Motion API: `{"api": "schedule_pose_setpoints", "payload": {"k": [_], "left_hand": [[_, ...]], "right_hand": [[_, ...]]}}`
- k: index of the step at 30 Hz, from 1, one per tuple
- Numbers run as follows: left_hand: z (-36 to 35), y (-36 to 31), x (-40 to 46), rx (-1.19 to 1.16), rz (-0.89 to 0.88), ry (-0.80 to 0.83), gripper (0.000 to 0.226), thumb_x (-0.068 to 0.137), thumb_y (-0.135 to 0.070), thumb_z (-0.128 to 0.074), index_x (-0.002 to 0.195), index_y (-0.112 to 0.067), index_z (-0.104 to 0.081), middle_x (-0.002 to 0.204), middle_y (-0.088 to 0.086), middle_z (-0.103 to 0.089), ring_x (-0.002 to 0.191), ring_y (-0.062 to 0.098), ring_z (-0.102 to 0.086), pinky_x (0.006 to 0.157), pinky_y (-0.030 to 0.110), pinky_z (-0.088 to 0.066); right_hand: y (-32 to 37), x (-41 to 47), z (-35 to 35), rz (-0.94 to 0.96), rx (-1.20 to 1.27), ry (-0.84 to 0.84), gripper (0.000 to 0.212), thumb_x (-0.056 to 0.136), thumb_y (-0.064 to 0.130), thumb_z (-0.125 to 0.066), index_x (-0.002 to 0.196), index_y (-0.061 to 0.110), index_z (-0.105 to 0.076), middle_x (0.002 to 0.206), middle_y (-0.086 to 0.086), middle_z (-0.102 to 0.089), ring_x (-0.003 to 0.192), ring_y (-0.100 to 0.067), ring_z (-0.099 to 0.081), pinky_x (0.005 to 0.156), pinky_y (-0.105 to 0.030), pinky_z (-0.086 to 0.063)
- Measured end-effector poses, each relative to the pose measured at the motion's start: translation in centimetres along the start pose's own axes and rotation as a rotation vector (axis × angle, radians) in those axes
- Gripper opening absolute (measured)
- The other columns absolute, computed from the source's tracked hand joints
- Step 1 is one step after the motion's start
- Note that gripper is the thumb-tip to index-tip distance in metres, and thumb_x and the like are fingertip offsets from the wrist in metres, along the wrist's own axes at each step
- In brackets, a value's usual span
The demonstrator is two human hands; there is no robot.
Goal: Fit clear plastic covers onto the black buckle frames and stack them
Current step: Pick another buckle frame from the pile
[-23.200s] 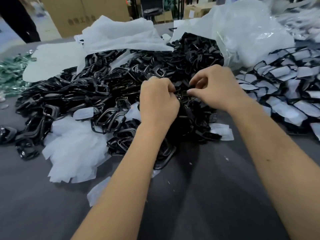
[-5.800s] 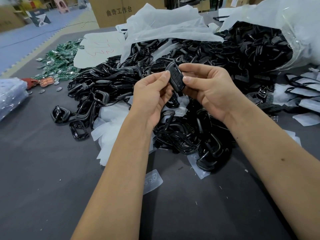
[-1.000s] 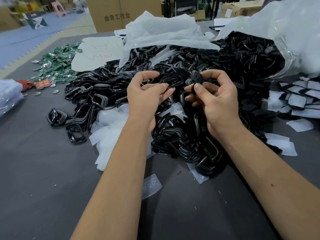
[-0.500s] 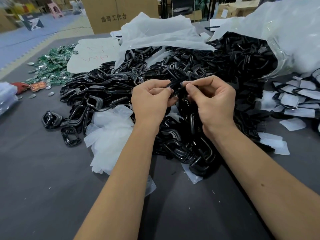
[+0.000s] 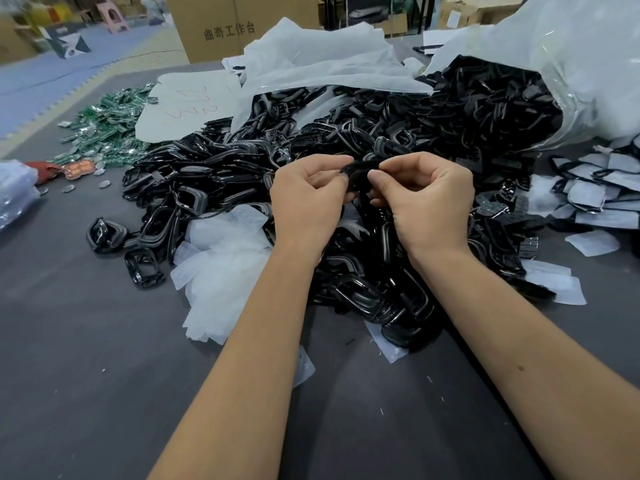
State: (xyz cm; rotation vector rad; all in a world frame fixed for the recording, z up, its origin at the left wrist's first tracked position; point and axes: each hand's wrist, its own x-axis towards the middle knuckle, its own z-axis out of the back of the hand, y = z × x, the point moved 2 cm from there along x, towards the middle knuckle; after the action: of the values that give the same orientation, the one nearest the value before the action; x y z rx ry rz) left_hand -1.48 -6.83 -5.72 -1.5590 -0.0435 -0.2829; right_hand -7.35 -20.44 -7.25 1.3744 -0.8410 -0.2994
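Together, the left hand (image 5: 308, 199) and right hand (image 5: 427, 199) pinch one small black plastic buckle frame (image 5: 360, 167) between their fingertips. It sits above the heap of black buckle frames (image 5: 242, 161) on the grey table (image 5: 86, 358).

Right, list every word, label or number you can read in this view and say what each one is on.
"曲奇工作台": printed in dark characters on the side of the cardboard box behind the table.
Red handwritten marks on the white sheet beside the black buckle frames: too scrawled to read.
Orange tag near the green packets: has a print, too small and blurred to read.
Nothing else legible.
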Motion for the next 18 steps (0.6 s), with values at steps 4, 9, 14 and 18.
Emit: {"api": "schedule_pose_setpoints", "payload": {"k": [4, 9, 14, 18], "left_hand": [[-0.13, -0.05, -0.05, 0.043, -0.027, 0.006, 0.026, 0.088, 0.008, -0.064, 0.097, -0.010, -0.081, 0.078, 0.008, -0.077, 0.074, 0.020, -0.077, 0.077, 0.036, -0.065], [0.10, -0.10, -0.11, 0.079, -0.082, 0.041, 0.019, 0.083, 0.002, -0.080, 0.096, -0.012, -0.080, 0.082, 0.008, -0.078, 0.080, 0.029, -0.076, 0.081, 0.046, -0.064], [0.23, -0.21, -0.16, -0.030, -0.036, 0.094, 0.020, 0.084, 0.010, -0.076, 0.093, -0.007, -0.077, 0.081, 0.010, -0.077, 0.073, 0.021, -0.074, 0.071, 0.031, -0.061], [0.54, -0.70, -0.19, -0.135, 0.027, 0.114, 0.019, 0.085, 0.014, -0.073, 0.092, -0.003, -0.075, 0.080, 0.010, -0.076, 0.070, 0.015, -0.073, 0.063, 0.018, -0.056]], "right_hand": [[0.03, -0.14, 0.01, 0.011, -0.063, -0.030, 0.012, 0.081, 0.011, -0.089, 0.085, 0.012, -0.077, 0.074, -0.001, -0.077, 0.063, -0.016, -0.076, 0.060, -0.032, -0.064], [0.22, -0.15, 0.23, 0.042, -0.144, -0.025, 0.014, 0.080, 0.019, -0.090, 0.083, 0.016, -0.077, 0.073, 0.002, -0.076, 0.064, -0.013, -0.075, 0.062, -0.035, -0.064], [0.21, -0.14, 0.51, 0.088, -0.247, -0.069, 0.028, 0.075, 0.032, -0.091, 0.090, 0.024, -0.069, 0.085, 0.006, -0.071, 0.065, -0.007, -0.065, 0.068, -0.029, -0.057], [0.16, 0.12, 0.14, -0.042, -0.071, 0.078, 0.019, 0.083, 0.025, -0.088, 0.092, 0.021, -0.072, 0.083, -0.004, -0.075, 0.064, -0.026, -0.070, 0.058, -0.035, -0.056]]}}
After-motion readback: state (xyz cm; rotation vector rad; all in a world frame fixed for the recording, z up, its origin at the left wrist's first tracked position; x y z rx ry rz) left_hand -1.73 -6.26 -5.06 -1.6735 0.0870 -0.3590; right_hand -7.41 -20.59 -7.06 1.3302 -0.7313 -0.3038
